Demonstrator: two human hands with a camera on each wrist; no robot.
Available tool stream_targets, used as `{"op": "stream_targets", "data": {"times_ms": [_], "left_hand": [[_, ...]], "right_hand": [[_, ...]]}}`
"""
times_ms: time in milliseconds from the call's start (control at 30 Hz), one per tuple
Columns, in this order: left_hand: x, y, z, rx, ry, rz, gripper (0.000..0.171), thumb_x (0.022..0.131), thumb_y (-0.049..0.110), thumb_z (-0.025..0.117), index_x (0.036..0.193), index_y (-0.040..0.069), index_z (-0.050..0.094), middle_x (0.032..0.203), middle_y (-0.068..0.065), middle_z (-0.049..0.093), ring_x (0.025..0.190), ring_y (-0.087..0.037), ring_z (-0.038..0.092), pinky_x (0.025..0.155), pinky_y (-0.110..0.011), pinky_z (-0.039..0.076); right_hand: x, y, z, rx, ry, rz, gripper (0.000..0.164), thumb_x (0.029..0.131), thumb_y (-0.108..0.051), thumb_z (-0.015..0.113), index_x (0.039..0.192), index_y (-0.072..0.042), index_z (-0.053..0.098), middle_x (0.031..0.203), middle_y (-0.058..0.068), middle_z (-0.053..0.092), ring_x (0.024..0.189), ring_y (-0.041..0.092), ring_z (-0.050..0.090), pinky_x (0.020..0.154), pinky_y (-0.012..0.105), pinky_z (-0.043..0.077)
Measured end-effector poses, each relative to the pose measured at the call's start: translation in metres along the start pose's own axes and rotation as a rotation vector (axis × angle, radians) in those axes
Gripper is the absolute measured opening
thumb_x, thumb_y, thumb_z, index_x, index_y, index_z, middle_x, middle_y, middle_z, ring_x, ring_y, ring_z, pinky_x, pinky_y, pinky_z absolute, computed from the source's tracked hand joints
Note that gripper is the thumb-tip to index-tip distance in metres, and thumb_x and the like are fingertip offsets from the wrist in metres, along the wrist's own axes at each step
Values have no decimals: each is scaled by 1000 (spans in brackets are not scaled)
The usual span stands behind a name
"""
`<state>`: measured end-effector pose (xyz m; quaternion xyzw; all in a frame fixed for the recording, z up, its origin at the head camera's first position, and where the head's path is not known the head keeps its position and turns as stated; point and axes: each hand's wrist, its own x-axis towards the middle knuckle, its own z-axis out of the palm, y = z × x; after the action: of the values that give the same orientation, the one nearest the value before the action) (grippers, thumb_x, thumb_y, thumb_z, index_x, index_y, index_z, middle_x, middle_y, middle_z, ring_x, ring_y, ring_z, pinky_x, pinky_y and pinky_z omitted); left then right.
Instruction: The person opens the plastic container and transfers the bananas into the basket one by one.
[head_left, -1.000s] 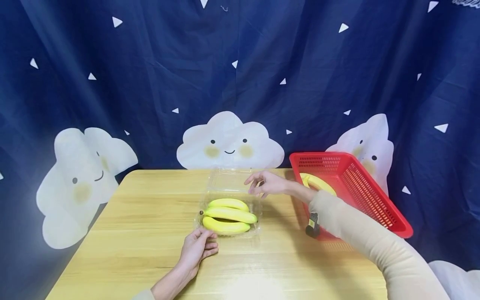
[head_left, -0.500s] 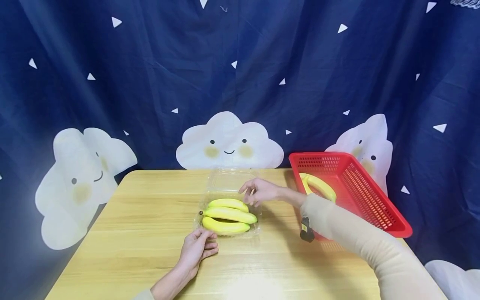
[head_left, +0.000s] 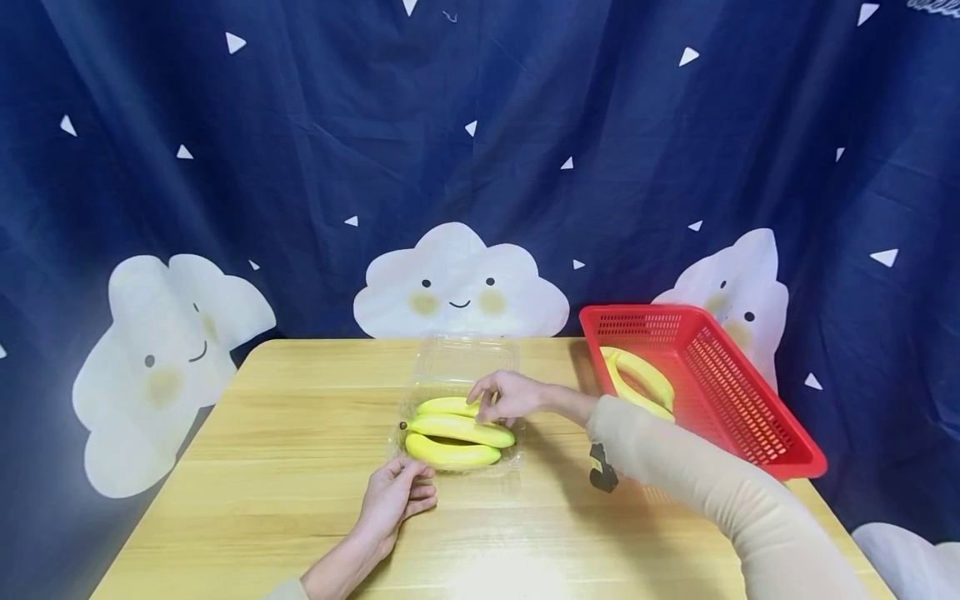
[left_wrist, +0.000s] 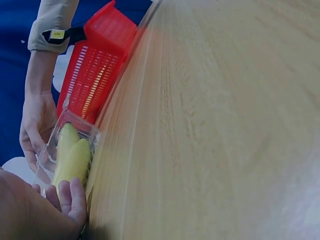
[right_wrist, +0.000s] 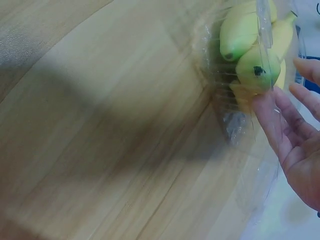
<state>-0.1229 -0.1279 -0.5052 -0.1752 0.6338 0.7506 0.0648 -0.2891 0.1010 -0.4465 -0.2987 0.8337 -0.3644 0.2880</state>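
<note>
A clear plastic clamshell box (head_left: 467, 360) stands with its lid raised at the back. Three bananas (head_left: 450, 454) lie side by side in it. At the front left corner of the box, my left hand (head_left: 393, 500) pinches the rim between thumb and forefinger; in the left wrist view its other fingers (left_wrist: 77, 202) show beside the bananas (left_wrist: 74, 157). My right hand (head_left: 512, 395) is over the box's right side, its bent fingers spread close to the rear banana and overlapping it. From the right wrist, the fingers (right_wrist: 280, 122) are near the banana ends (right_wrist: 257, 70).
A red perforated basket (head_left: 750, 417) stands on the right of the wooden table (head_left: 285, 450), with more bananas (head_left: 637, 375) inside. The right forearm's beige sleeve (head_left: 697, 467) crosses in front of it. Behind the table hangs a dark blue curtain (head_left: 300, 167) with cloud prints.
My right hand has moved down and a little left, from beside the raised lid to over the bananas in the box. The left hand has stayed at the front corner.
</note>
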Motion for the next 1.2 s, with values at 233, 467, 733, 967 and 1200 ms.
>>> {"op": "stream_targets", "data": {"times_ms": [233, 467, 733, 967, 1200], "left_hand": [[2, -2, -1, 6, -4, -1, 14, 101, 11, 59, 99, 1, 68, 87, -1, 73, 71, -11, 70, 68, -26, 67], [2, 0, -2, 22, -19, 3, 15, 101, 12, 58, 100, 1, 69, 90, -1, 73, 71, -10, 70, 69, -25, 67], [0, 0, -2, 17, -17, 3, 14, 101, 11, 58, 99, 0, 68, 90, -2, 73, 72, -11, 71, 69, -26, 67], [1, -1, -1, 17, -14, 7, 14, 101, 11, 59, 100, 0, 67, 91, -2, 74, 72, -12, 72, 69, -26, 68], [1, 0, -1, 19, -17, 2, 13, 100, 10, 58, 100, 0, 67, 90, -4, 75, 74, -12, 73, 70, -25, 68]], "right_hand": [[2, -1, 3, -72, -10, -8, 41, 91, -17, 78, 130, -6, 70, 102, 8, 78, 60, 12, 64, 62, 37, 67], [7, 2, 6, -105, -26, 3, 42, 89, -19, 82, 128, -10, 71, 103, 4, 75, 56, 15, 62, 49, 24, 56], [5, -4, 10, -190, -42, 7, 48, 85, -24, 86, 129, -12, 71, 109, 6, 73, 68, 8, 62, 60, 20, 55], [4, -5, 13, -242, -29, -5, 58, 78, -22, 91, 131, -11, 70, 111, 7, 71, 84, 12, 64, 69, 22, 55], [5, -6, 12, -264, -32, -16, 58, 77, -18, 91, 130, -8, 71, 110, 8, 73, 98, 16, 64, 79, 24, 54]]}}
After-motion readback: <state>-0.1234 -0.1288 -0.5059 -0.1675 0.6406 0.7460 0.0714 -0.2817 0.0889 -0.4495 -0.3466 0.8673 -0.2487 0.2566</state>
